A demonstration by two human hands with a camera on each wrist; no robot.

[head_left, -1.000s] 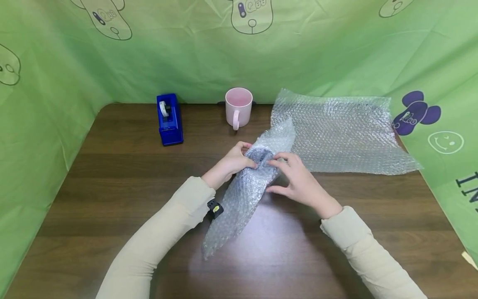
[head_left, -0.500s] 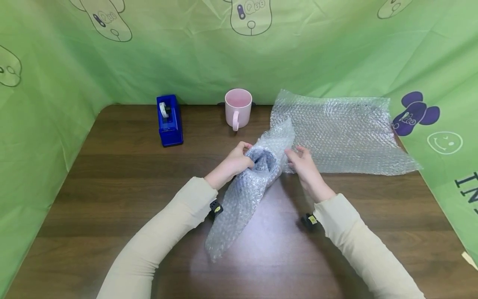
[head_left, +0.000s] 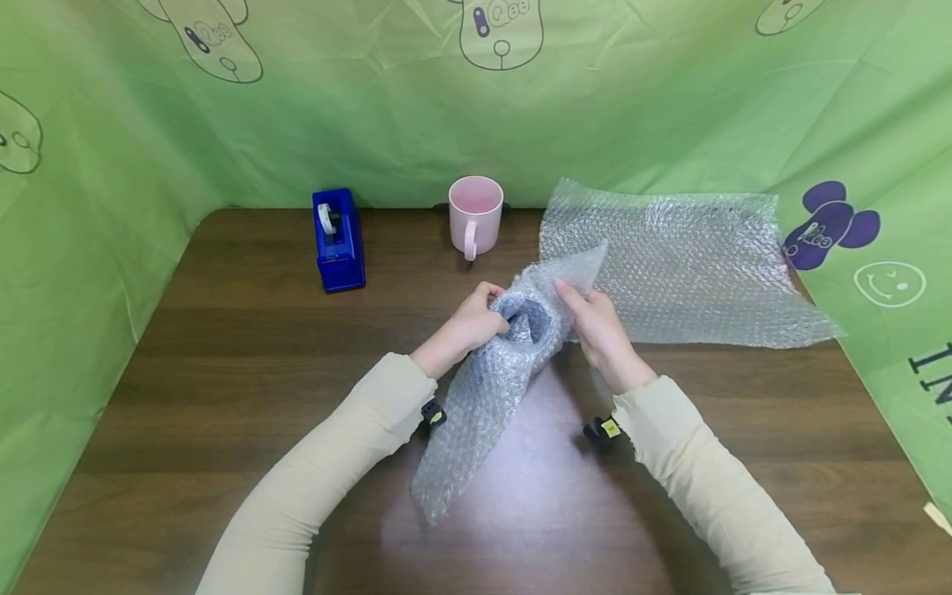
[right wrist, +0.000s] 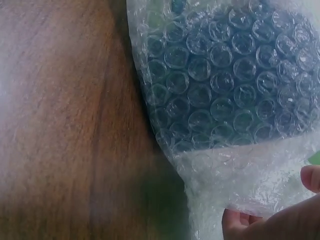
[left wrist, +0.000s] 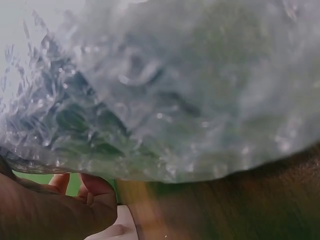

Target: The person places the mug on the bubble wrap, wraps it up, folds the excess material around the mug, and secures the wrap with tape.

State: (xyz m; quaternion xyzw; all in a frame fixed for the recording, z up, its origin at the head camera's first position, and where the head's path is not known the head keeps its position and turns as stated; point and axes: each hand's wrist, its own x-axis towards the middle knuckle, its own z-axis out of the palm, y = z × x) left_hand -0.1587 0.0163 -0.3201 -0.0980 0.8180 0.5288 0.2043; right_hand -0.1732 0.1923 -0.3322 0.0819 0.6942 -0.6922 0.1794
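A bluish, cup-like thing (right wrist: 240, 75) shows through the bubble wrap (head_left: 479, 405) around it, near the table's middle. Its round opening faces up, with a crumpled tuck of wrap inside; long wrap ends stick out front-left and back-right. My left hand (head_left: 468, 322) grips the wrapped rim from the left, thumb at the opening and fingers outside. At the back-right end, my right hand (head_left: 601, 335) pinches the wrap flap between thumb and fingers. In the left wrist view the wrap hides most of the scene, and only part of the left hand (left wrist: 60, 207) shows below.
Behind the hands stands a pink mug (head_left: 476, 216), handle toward me. A blue tape dispenser (head_left: 339, 240) sits at the back left. Another flat bubble wrap sheet (head_left: 684, 264) lies at the back right, against the green curtain (head_left: 640, 107).
My right hand has left the opening's right side and moved to the back-right wrap end, which it now pinches and has pulled rightward. The left hand keeps its hold on the rim.
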